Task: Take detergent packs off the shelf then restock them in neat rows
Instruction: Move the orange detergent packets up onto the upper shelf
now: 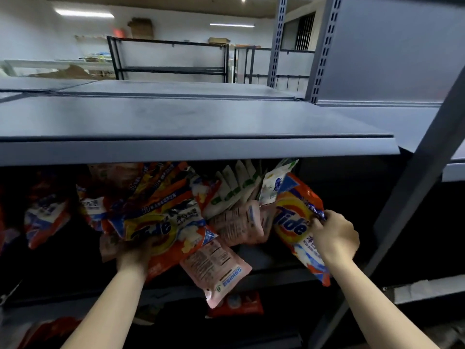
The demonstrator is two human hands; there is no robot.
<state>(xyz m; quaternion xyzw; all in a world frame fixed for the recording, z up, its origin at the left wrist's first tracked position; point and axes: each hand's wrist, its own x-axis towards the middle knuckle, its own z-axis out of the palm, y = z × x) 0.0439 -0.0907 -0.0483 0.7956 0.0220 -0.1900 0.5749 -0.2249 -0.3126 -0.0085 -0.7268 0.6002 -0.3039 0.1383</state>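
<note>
Under the grey top shelf board lies a jumbled heap of detergent packs. My right hand pinches the edge of an orange Tide pack at the heap's right end, and the pack hangs tilted in front of the shelf. My left hand grips from below a fanned bunch of orange Tide packs. A pink pack droops over the shelf's front edge between my arms. White and green packs stand behind, partly hidden.
More orange packs lie in the dark at the left of the same shelf. Red packs sit on the lower shelf. A grey upright post runs diagonally at the right. Black racks stand in the background.
</note>
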